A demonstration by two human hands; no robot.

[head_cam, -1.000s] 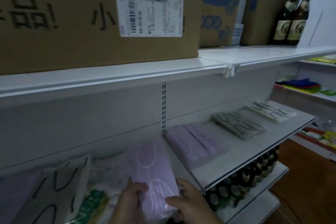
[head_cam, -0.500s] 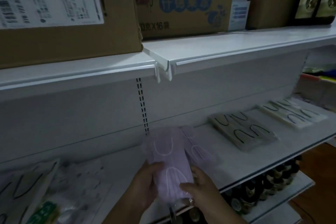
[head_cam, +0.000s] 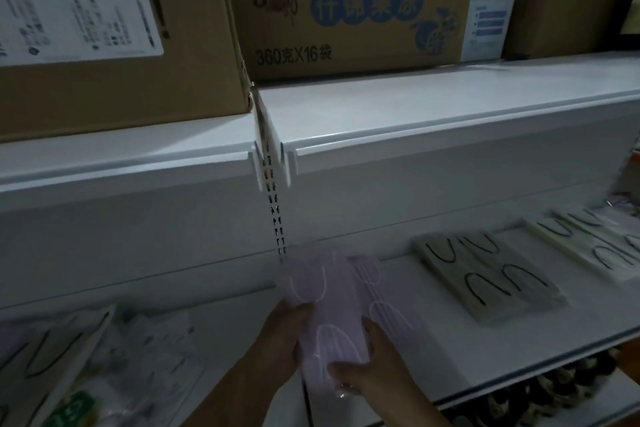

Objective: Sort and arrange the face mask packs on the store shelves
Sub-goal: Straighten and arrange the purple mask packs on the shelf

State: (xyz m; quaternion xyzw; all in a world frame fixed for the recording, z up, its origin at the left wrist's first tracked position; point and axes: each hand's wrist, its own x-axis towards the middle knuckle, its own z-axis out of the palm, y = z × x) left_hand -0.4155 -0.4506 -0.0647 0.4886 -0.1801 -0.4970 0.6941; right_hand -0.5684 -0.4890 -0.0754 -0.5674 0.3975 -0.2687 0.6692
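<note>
Both hands — left hand (head_cam: 282, 336), right hand (head_cam: 372, 362) — were clamped on a lilac mask pack (head_cam: 327, 315). It was clear-wrapped with white ear loops, just below the slotted upright (head_cam: 275, 215).

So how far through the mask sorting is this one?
Partway. Done: grey packs and pale packs lie flat on the right shelf. In hand: left hand and right hand hold a purple pack over another purple pack. Left: the jumbled pile.
</note>
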